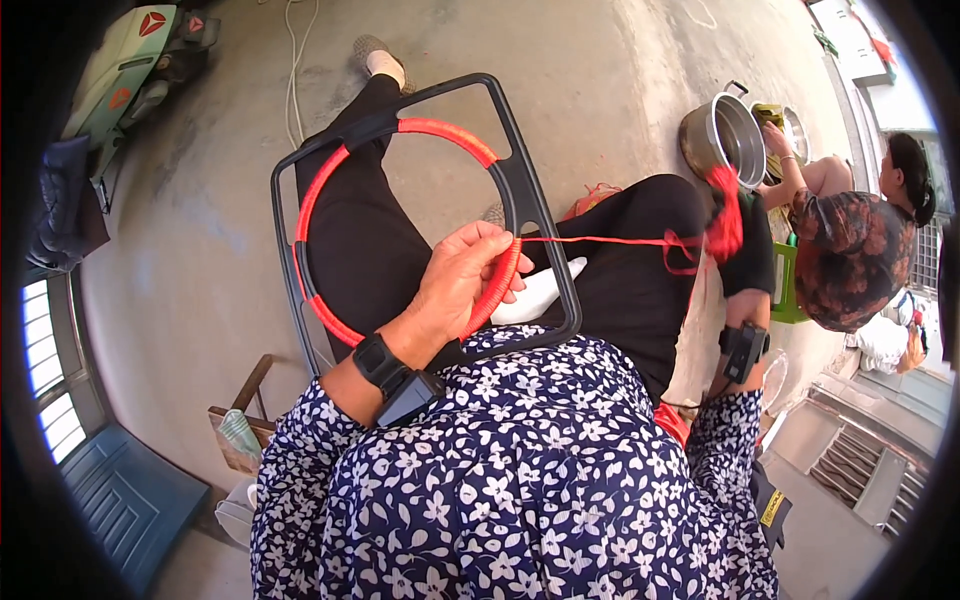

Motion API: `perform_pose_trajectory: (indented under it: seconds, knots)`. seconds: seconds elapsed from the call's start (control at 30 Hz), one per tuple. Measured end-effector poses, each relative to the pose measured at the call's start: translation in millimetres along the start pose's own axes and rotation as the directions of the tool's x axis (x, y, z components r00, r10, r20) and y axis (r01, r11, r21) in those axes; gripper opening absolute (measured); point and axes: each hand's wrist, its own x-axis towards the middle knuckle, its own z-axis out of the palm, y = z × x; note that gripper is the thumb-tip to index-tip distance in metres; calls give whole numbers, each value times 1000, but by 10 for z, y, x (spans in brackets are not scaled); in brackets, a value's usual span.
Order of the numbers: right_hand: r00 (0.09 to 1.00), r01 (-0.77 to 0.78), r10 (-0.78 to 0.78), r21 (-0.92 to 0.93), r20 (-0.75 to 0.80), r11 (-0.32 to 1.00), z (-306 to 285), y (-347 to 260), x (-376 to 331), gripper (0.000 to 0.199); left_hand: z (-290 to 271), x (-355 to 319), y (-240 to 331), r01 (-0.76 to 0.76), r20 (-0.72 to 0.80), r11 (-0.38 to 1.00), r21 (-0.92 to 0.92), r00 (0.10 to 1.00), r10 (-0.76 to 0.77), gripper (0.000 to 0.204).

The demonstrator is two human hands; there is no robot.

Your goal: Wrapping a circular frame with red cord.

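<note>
A black squarish frame [497, 95] with a round inner ring rests tilted over my lap and legs. Red ribbon [445, 131] is wound around several stretches of the ring, with bare black parts between. My left hand [462, 280] is closed on the ring's right side, thumb and fingers pinching the wound ribbon. From there a thin strand [600, 240] runs taut to the right, into a loose red bundle [725, 225]. Beside that bundle is my right hand [748, 303], its fingers mostly hidden by something dark; the strand's tension shows it gripping the ribbon.
At right, another person [850, 250] sits by a large metal pot [722, 138] and a green stool [788, 290]. A scooter [135, 70] stands far left, with a cord [294, 80] on the concrete floor. Nearer left are a small wooden stool [240, 430] and a blue panel [130, 500].
</note>
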Motion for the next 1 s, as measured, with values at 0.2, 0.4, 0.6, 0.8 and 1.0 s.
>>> perform_pose_trajectory:
  seconds: [0.2,0.4,0.6,0.8,1.0]
  knots:
    - [841,268,-114,-225,529,937,1739,-758,333,53,4,1,-70,-106,-101,994,42,989,109,9]
    - [311,949,-256,-286,915,128,2443,-876,402,34,-79,59,-169,-203,-137,946,253,961,242,10]
    - [280,949,-270,-224,921,221,2560,-697,343,32,-58,17,-119,-244,-118,866,436,939,324,14]
    - [726,478,-149,-336,672,812,1978,-876,173,35,-43,46,-98,-170,1,978,117,985,171,10]
    - [647,656,-253,-356,719,665,1808,-893,-195,30,-116,81,-138,-105,145,992,-70,983,115,10]
